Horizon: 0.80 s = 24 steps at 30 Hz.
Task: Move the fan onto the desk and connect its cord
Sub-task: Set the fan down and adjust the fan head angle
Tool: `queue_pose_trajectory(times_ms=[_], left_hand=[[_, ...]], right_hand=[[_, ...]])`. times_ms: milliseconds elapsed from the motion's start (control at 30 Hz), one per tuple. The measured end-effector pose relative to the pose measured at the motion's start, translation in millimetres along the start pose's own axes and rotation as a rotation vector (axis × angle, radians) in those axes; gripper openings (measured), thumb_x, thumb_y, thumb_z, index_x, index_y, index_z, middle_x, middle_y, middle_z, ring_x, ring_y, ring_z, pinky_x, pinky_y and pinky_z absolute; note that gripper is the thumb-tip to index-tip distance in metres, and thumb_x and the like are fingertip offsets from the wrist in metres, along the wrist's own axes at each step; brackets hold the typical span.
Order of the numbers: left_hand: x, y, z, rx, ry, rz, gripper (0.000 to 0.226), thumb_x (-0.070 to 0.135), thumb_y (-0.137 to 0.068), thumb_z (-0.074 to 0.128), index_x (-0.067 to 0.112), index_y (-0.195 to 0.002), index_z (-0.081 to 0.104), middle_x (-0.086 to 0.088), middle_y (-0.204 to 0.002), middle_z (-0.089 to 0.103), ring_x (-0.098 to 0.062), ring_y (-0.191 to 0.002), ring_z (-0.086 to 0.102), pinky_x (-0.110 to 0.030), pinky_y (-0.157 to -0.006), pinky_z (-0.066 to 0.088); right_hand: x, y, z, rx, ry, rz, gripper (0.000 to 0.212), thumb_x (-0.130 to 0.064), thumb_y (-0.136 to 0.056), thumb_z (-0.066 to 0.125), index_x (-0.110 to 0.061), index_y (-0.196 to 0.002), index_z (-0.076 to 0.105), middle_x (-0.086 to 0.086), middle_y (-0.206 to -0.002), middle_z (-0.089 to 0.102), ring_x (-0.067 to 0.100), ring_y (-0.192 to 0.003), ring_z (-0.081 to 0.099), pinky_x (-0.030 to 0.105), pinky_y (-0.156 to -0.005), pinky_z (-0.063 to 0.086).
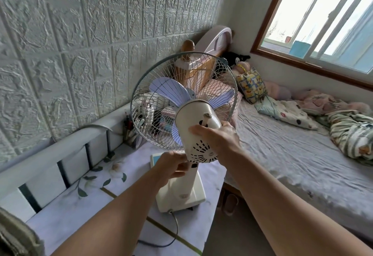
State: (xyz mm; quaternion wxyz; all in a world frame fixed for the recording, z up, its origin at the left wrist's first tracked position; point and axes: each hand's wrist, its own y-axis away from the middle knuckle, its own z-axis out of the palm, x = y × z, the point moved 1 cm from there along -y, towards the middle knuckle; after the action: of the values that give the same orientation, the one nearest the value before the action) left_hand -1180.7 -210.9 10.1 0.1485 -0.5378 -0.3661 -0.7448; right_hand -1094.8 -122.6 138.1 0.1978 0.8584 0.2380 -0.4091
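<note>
At the lower centre of the frame a cord point(175, 229) trails from the fan point(182, 126) base across the desk point(66, 213). The fan stands on the desk. The left hand point(171, 167) wraps its neck; the right hand point(219, 136) clasps the motor housing. Beyond, at right, lies a bed point(292, 155).

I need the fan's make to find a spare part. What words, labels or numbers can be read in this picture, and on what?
None can be read.
Fan: a small round mark on the base, too blurred to read.
Pillow on the bed: cartoon print, no legible text.
Motor housing, held by the right hand: no label in view.
Fan neck, held by the left hand: no label in view.
</note>
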Motion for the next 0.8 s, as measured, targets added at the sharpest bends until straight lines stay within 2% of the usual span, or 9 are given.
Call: queue_pose_trajectory(times_ms=[133,200,333,400,467,533,667,733,800], left_hand=[[-2,-9,0,0.305,-0.600,0.427,0.010,-0.002,-0.076,0.059,0.007,-0.077,0.055,-0.003,-0.076,0.063,-0.024,-0.072,0.062,-0.037,-0.066,0.052],[-6,-9,-1,0.393,-0.737,0.506,0.010,0.000,-0.075,0.060,0.010,-0.076,0.059,-0.002,-0.079,0.067,-0.024,-0.074,0.065,-0.040,-0.068,0.054],[-3,5,-3,0.250,-0.009,0.072,0.010,0.006,-0.086,0.057,0.011,-0.078,0.055,-0.011,-0.081,0.065,-0.024,-0.074,0.065,-0.031,-0.059,0.052],[-2,8,-5,0.109,0.186,-0.134,0.023,0.022,-0.093,0.051,0.005,-0.079,0.058,-0.012,-0.076,0.063,-0.022,-0.067,0.061,-0.027,-0.059,0.051],[-1,7,-5,0.029,0.175,-0.119,0.024,0.027,-0.090,0.058,0.004,-0.085,0.062,-0.009,-0.073,0.062,-0.016,-0.061,0.059,-0.023,-0.055,0.052],[-1,2,-3,0.045,0.066,0.014,0.009,0.012,-0.086,0.064,0.006,-0.092,0.062,-0.008,-0.080,0.063,-0.013,-0.065,0.058,-0.018,-0.054,0.051],[1,-3,-1,0.421,-0.754,0.426,0.024,0.003,-0.077,0.064,0.019,-0.064,0.053,-0.003,-0.075,0.067,-0.013,-0.066,0.057,-0.016,-0.053,0.042],[0,2,3,0.510,-0.765,0.469,0.014,0.002,-0.078,0.060,0.013,-0.070,0.062,-0.005,-0.078,0.071,-0.017,-0.070,0.061,-0.027,-0.062,0.049],[0,5,2,0.470,-0.473,0.277,0.009,0.005,-0.082,0.058,0.005,-0.079,0.067,-0.009,-0.073,0.070,-0.019,-0.061,0.062,-0.031,-0.065,0.055]], right_hand=[[0,1,-2,0.005,-0.020,0.002,0.066,-0.050,-0.055,0.076,-0.016,-0.104,0.048,0.002,-0.083,0.056,0.014,-0.072,0.054,0.029,-0.062,0.052],[0,1,-1,0.001,-0.026,-0.002,0.066,-0.050,-0.055,0.077,-0.016,-0.105,0.048,0.001,-0.082,0.055,0.013,-0.072,0.054,0.029,-0.062,0.051],[1,0,1,-0.002,-0.019,-0.010,0.068,-0.050,-0.055,0.077,-0.016,-0.108,0.050,0.002,-0.086,0.058,0.018,-0.079,0.057,0.030,-0.066,0.053],[1,-2,1,0.002,-0.027,-0.010,0.070,-0.049,-0.054,0.077,-0.016,-0.110,0.050,0.003,-0.088,0.059,0.018,-0.079,0.057,0.029,-0.065,0.052],[1,-3,1,0.003,-0.031,-0.009,0.071,-0.050,-0.053,0.077,-0.017,-0.111,0.050,0.004,-0.090,0.060,0.018,-0.079,0.058,0.030,-0.065,0.053],[1,-3,2,0.009,-0.021,-0.001,0.074,-0.051,-0.052,0.077,-0.017,-0.112,0.050,0.006,-0.096,0.062,0.022,-0.085,0.061,0.032,-0.068,0.055],[0,-3,3,0.004,-0.034,0.005,0.074,-0.050,-0.051,0.077,-0.017,-0.112,0.051,0.006,-0.098,0.063,0.022,-0.085,0.061,0.030,-0.064,0.054],[1,-4,4,0.001,-0.041,0.001,0.074,-0.049,-0.050,0.078,-0.018,-0.111,0.051,0.006,-0.098,0.063,0.022,-0.085,0.062,0.029,-0.064,0.054],[1,-5,4,0.002,-0.044,0.003,0.073,-0.049,-0.050,0.078,-0.018,-0.110,0.051,0.006,-0.098,0.064,0.022,-0.086,0.062,0.032,-0.067,0.056]])
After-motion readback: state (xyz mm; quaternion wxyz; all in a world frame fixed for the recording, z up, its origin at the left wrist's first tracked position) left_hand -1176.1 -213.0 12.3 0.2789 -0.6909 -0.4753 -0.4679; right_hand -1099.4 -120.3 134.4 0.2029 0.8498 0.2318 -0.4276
